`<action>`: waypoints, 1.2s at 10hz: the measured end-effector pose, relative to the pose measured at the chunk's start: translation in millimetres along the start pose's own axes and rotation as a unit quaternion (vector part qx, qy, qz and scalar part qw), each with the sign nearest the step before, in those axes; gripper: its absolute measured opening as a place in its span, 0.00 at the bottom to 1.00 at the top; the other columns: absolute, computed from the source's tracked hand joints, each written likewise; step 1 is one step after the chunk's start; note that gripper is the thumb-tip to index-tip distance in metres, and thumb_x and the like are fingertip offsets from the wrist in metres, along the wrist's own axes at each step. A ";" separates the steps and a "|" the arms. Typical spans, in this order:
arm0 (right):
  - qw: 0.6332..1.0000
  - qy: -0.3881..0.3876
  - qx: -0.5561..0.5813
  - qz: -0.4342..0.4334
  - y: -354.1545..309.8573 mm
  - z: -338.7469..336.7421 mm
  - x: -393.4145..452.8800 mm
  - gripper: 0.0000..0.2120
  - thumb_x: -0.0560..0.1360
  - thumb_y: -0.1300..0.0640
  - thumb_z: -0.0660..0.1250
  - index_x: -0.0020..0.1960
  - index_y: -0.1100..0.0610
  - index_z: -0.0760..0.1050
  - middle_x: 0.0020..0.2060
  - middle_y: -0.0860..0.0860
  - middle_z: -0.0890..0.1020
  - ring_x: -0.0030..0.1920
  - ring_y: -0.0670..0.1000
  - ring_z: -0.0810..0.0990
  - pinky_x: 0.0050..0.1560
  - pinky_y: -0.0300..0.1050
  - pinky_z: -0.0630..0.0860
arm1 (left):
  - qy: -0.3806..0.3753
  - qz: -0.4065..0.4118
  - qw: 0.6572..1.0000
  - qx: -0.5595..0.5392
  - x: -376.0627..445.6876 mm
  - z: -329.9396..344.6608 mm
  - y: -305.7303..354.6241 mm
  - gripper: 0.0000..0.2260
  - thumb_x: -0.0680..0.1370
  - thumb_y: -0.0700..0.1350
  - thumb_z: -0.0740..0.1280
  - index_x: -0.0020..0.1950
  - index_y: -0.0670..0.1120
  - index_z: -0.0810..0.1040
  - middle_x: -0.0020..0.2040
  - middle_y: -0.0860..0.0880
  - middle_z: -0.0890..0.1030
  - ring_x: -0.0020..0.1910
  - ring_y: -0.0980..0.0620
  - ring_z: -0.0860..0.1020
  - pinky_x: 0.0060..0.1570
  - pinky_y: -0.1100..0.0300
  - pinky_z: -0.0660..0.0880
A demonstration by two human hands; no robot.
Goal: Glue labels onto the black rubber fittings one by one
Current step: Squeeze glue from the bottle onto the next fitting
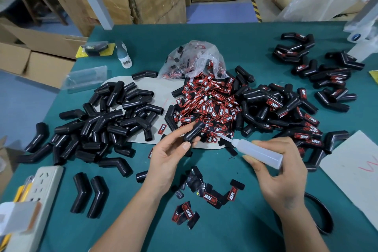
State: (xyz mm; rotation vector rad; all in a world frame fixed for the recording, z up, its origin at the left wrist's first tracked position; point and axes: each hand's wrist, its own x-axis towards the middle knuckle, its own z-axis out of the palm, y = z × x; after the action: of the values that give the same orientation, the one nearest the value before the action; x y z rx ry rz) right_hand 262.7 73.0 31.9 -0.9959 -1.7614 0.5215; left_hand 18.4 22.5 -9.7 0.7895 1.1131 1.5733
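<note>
The left hand (pixel 169 153) is holding one black rubber fitting (pixel 193 131) above the green tabletop (pixel 235 32), its grip curled round the fitting's lower end, thumb pressing near the bottom and fingertips wrapping the far side. The fitting is angling up and to the right out of that grip, over the near edge of the heap of red-and-black labels (pixel 212 100).

The right hand (pixel 284 172) is gripping a translucent glue bottle (pixel 258 153), fingers folded over its body and thumb lying beneath. The bottle is lying nearly level, its thin nozzle (pixel 226 137) pointing left toward the fitting; the tip is sitting just to the right of the fitting and a little lower, apart from it.

A pile of unlabelled fittings (pixel 110 120) is lying to the left of the label heap, and a pile of labelled fittings (pixel 286 106) to the right. More labelled fittings are lying at the tabletop's far right. A few loose labels (pixel 208 194) are scattered between the forearms. A clear plastic bag (pixel 196 57) is lying open behind the heap. A white power strip (pixel 41 188) is sitting at the near left corner, with two fittings lying beside it.
</note>
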 end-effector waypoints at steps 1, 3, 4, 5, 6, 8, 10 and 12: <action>1.000 -0.002 -0.001 0.002 1.4 0.0 -0.4 0.14 0.75 0.54 0.73 0.51 0.65 0.79 0.46 0.55 0.80 0.53 0.43 0.78 0.52 0.30 0.71 | 0.001 0.000 1.000 -0.001 -0.1 0.0 0.0 0.22 0.79 0.50 0.76 0.71 0.46 0.81 0.69 0.38 0.81 0.64 0.40 0.83 0.65 0.55 0.77; 1.000 -0.012 0.003 -0.003 0.7 0.5 0.0 0.12 0.75 0.54 0.73 0.54 0.60 0.78 0.46 0.54 0.80 0.53 0.38 0.77 0.51 0.30 0.71 | -0.001 -0.002 1.000 0.001 -0.1 0.0 0.2 0.22 0.79 0.50 0.76 0.71 0.46 0.81 0.68 0.38 0.81 0.64 0.40 0.83 0.65 0.55 0.77; 1.000 -0.014 0.006 -0.003 1.0 0.3 -0.2 0.12 0.75 0.54 0.73 0.55 0.58 0.77 0.47 0.53 0.80 0.53 0.39 0.77 0.51 0.29 0.71 | -0.001 -0.003 1.000 -0.001 0.4 -0.1 0.1 0.22 0.79 0.50 0.76 0.72 0.45 0.80 0.69 0.37 0.81 0.64 0.40 0.83 0.65 0.55 0.77; 1.000 -0.007 0.001 0.002 1.5 -0.4 0.4 0.13 0.75 0.54 0.73 0.53 0.63 0.78 0.46 0.54 0.80 0.52 0.41 0.77 0.51 0.30 0.71 | -0.001 -0.005 1.000 -0.002 0.4 -0.4 -0.2 0.22 0.79 0.50 0.76 0.72 0.45 0.80 0.69 0.37 0.81 0.64 0.40 0.83 0.66 0.55 0.77; 1.000 -0.017 0.008 -0.004 -1.1 0.2 -0.2 0.12 0.75 0.54 0.73 0.55 0.57 0.77 0.46 0.53 0.80 0.53 0.39 0.77 0.50 0.29 0.71 | -0.002 -0.006 1.000 0.004 -0.3 -0.8 -0.8 0.22 0.80 0.50 0.75 0.72 0.46 0.80 0.69 0.38 0.81 0.64 0.40 0.82 0.66 0.55 0.77; 1.000 -0.002 0.008 -0.008 1.3 -0.9 0.6 0.11 0.75 0.55 0.73 0.53 0.60 0.78 0.46 0.55 0.80 0.53 0.39 0.77 0.52 0.30 0.71 | 0.003 -0.004 1.000 0.004 0.0 1.5 1.1 0.22 0.79 0.51 0.76 0.71 0.46 0.81 0.68 0.37 0.81 0.63 0.42 0.83 0.65 0.55 0.76; 1.000 -0.015 0.018 -0.012 0.8 0.4 -1.3 0.12 0.75 0.54 0.73 0.56 0.54 0.77 0.47 0.52 0.79 0.53 0.37 0.77 0.52 0.29 0.70 | 0.007 -0.008 1.000 0.000 -1.1 2.6 2.8 0.23 0.78 0.53 0.76 0.71 0.45 0.81 0.67 0.38 0.82 0.62 0.42 0.83 0.65 0.54 0.77; 1.000 -0.005 0.019 -0.007 3.3 -0.6 -1.1 0.12 0.76 0.53 0.73 0.57 0.53 0.77 0.47 0.53 0.80 0.53 0.40 0.78 0.51 0.31 0.71 | 0.010 -0.012 1.000 0.001 -1.4 2.0 2.9 0.24 0.79 0.54 0.76 0.71 0.44 0.80 0.66 0.39 0.82 0.63 0.39 0.83 0.66 0.50 0.77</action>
State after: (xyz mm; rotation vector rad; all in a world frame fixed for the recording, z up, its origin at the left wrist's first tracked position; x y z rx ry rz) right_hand 264.7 74.0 29.2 -0.9565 -1.7609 0.5501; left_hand 19.5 21.5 -6.2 0.7599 1.1345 1.5636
